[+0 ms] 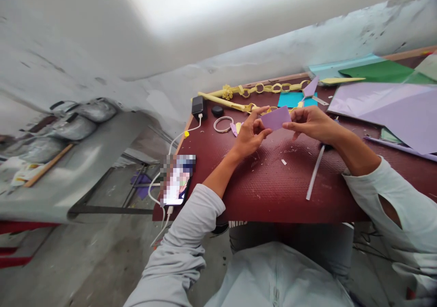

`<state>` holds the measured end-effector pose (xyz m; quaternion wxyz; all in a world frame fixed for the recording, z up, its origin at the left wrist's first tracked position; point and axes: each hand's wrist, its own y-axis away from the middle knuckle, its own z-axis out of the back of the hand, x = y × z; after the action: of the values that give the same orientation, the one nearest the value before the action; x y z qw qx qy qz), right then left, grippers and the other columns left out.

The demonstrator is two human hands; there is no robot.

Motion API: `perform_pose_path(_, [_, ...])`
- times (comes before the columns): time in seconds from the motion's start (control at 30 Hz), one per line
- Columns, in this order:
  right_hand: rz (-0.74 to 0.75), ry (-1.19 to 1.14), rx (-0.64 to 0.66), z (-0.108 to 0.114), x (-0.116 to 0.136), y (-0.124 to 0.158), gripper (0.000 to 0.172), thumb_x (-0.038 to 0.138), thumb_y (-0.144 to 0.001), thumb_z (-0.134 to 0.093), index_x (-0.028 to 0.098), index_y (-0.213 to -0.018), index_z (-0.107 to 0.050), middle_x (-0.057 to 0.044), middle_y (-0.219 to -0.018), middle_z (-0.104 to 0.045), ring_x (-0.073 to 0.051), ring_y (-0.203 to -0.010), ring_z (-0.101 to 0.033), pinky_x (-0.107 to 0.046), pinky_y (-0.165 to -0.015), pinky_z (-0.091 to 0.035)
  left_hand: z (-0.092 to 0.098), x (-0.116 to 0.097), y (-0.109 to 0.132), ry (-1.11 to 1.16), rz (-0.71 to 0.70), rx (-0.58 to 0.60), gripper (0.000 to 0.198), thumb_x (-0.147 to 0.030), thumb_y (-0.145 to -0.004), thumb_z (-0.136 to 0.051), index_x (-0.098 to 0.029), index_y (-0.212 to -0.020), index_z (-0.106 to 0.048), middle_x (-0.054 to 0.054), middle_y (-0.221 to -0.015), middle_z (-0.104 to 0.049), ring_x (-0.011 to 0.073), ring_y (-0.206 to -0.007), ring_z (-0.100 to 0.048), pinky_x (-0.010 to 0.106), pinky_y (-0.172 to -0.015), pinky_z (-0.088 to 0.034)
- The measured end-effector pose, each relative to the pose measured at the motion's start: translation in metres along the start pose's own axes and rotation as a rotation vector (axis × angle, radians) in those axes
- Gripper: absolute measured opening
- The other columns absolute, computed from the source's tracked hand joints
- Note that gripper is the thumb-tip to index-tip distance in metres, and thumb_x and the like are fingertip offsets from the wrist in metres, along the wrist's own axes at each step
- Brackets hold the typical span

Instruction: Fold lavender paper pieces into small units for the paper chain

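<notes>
A small rectangle of purple paper (277, 118) is stretched between my two hands above the dark red table (266, 179). My left hand (250, 133) pinches its left end between thumb and fingers. At the right end, my right hand (305, 121) grips the lower corner with thumb and fingertips. Behind the hands lies a yellow paper chain (277, 88), partly hidden by them. Near my left wrist are small purple and yellow paper pieces (235, 128) and a white ring (223, 124). A thin whitish stick (315, 172) rests on the table below my right hand.
A lit phone (178, 181) lies at the left edge, its white cable (175, 139) running to a black power bank (198, 107). Purple sheets (378, 111), a green sheet (378, 71) and a blue sheet (285, 100) lie at the back and right. Wrapped bundles (77, 127) sit farther left.
</notes>
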<state>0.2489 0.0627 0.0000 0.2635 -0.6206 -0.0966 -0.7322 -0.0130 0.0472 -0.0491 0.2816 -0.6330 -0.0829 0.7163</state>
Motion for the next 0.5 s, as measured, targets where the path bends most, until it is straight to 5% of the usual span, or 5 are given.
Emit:
perform_pose_path(0.23, [0.029, 0.006, 0.088, -0.023, 0.0, 0.003, 0.03, 0.046, -0.086, -0.099, 0.021, -0.098, -0.086, -0.001, -0.082, -0.071, -0.015, -0.064, -0.062, -0.03, -0.053, -0.06, -0.004, 0.0, 0.005, -0.011, -0.017, 0.0, 0.077, -0.033, -0.099, -0.091, -0.032, -0.166, -0.055, 0.005, -0.11, -0.072, 0.0166, -0.08, -0.067, 0.031, -0.069, -0.056])
perform_pose_path(0.37, [0.028, 0.05, -0.004, -0.02, -0.003, 0.002, 0.026, 0.041, -0.087, -0.098, 0.02, -0.083, -0.083, 0.0, -0.069, -0.067, -0.013, -0.056, -0.057, -0.028, -0.048, -0.05, -0.009, -0.001, 0.004, 0.027, -0.008, 0.02, 0.076, -0.031, -0.098, -0.092, -0.033, -0.165, -0.056, 0.009, -0.123, -0.076, 0.0197, -0.088, -0.073, 0.032, -0.07, -0.061])
perform_pose_path(0.5, [0.05, 0.011, -0.182, -0.006, -0.005, 0.001, 0.029, 0.039, -0.088, -0.098, 0.021, -0.076, -0.078, 0.0, -0.064, -0.065, -0.012, -0.054, -0.055, -0.029, -0.048, -0.049, -0.006, -0.002, 0.002, 0.029, -0.015, -0.025, 0.076, -0.033, -0.098, -0.092, -0.032, -0.164, -0.057, 0.005, -0.107, -0.075, 0.0177, -0.081, -0.07, 0.032, -0.069, -0.06])
